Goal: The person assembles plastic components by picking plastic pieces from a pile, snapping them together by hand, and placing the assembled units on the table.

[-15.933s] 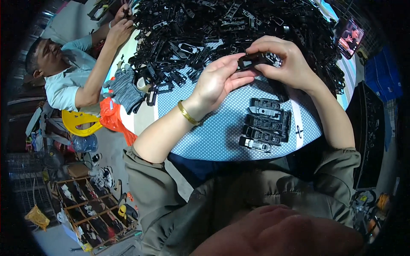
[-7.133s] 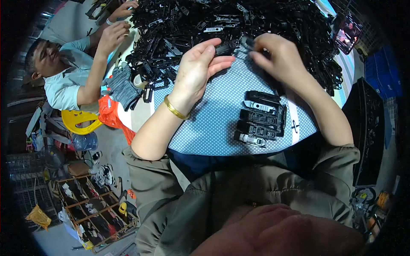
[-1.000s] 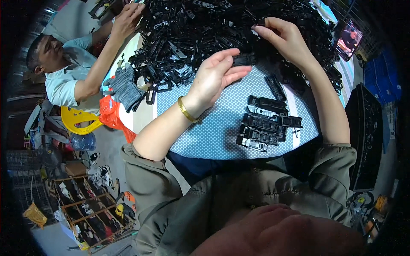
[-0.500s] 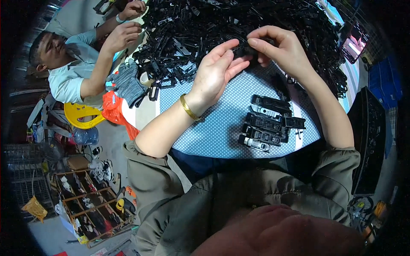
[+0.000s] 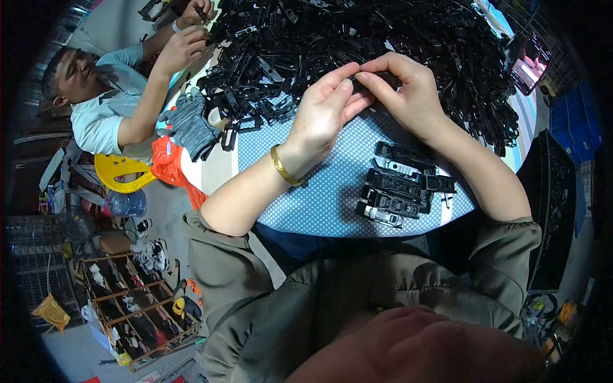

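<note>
My left hand [image 5: 319, 115] and my right hand [image 5: 412, 92] meet fingertip to fingertip over the near edge of a large heap of black plastic parts [image 5: 357, 29]. Both are closed in a pinch. Whatever sits between the fingers is too small or too dark against the heap to name. Below my right hand, a short row of black plastic assemblies [image 5: 397, 185], some with silver-grey pieces, lies side by side on the blue dotted cloth [image 5: 300, 198].
A person in a light shirt [image 5: 102, 115] handles small dark parts at the upper left. Grey gloves [image 5: 191, 124], a tape roll [image 5: 217, 117] and a red plastic bag [image 5: 167, 159] lie near the table's left side. A lit phone [image 5: 530, 64] stands at the far right.
My right hand has moved slightly left and down, so its fingertips now touch those of my left hand. The dark part seen between them earlier is now hidden.
</note>
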Tool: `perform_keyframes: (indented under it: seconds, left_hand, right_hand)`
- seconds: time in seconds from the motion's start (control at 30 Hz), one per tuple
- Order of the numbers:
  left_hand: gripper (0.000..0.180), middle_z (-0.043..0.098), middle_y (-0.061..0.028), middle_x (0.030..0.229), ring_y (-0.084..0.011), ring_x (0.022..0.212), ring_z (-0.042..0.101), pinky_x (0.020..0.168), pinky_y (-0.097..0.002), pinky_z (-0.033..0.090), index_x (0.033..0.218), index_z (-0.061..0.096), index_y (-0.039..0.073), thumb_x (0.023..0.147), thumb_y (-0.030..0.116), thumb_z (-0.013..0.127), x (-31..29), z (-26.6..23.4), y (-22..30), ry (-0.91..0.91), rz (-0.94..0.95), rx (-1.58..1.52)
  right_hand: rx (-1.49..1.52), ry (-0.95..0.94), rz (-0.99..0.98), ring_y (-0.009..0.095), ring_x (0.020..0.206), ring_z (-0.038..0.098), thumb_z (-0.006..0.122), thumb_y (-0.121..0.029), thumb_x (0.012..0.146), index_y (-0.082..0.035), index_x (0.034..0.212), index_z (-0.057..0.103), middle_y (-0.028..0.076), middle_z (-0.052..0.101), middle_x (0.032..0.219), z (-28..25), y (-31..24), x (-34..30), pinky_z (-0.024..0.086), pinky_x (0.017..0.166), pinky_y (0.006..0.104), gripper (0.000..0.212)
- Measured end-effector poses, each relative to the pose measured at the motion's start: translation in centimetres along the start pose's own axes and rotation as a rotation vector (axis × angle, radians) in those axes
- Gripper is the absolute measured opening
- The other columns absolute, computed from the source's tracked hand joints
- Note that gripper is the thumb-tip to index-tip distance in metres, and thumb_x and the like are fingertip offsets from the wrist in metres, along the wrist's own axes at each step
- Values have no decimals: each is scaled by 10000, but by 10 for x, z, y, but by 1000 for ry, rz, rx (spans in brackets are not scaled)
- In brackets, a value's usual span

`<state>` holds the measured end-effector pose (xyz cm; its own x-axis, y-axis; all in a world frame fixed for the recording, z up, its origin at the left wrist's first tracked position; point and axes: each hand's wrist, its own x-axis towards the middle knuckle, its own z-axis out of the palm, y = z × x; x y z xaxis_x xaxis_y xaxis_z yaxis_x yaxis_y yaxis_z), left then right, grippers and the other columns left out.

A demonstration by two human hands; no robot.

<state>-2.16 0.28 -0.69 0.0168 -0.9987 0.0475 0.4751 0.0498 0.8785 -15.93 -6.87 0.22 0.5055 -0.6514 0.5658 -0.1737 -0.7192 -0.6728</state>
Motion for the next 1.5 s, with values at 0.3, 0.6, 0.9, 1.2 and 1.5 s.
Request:
perform_keyframes:
  seconds: [0.3,0.6,0.9,1.2,1.5]
  left_hand:
    - [427,507,-148,1124,-180,1017,537,896,-292,457,1264,311,-63,895,89,462,-3,7,16,-120,-13,-56]
    - [480,582,-167,989,-225,828,626,730,-263,539,1287,275,-35,866,41,492,5,-4,20,-93,104,107]
    - [470,569,-151,972,-158,675,616,600,-225,515,1284,288,-23,866,64,486,0,-4,28,-205,41,161]
    - [331,579,-127,1074,-265,1085,490,906,-372,409,1029,599,59,702,43,654,-18,22,6,-821,461,1007]
    - [412,519,-182,1127,-208,918,587,823,-292,491,1236,372,-32,889,160,483,-1,3,12,-171,14,399]
  right_hand:
    - [-84,194,-230,267,1009,481,669,-189,705,-90,882,636,136,493,1137,4,7,0,398,854,351,206]
    - [422,-307,273,114,819,585,587,-211,828,-47,1033,610,45,614,851,-26,4,12,478,743,248,264]
    - [462,-350,119,83,774,575,563,-203,838,-53,1011,620,40,634,878,-48,10,28,483,664,243,236]
    - [-1063,24,-143,247,823,567,624,-194,714,-88,961,612,61,620,846,-61,81,45,485,691,372,269]
    - [-381,128,101,239,655,615,621,-137,705,-3,835,635,144,634,748,-65,36,38,489,600,316,187]
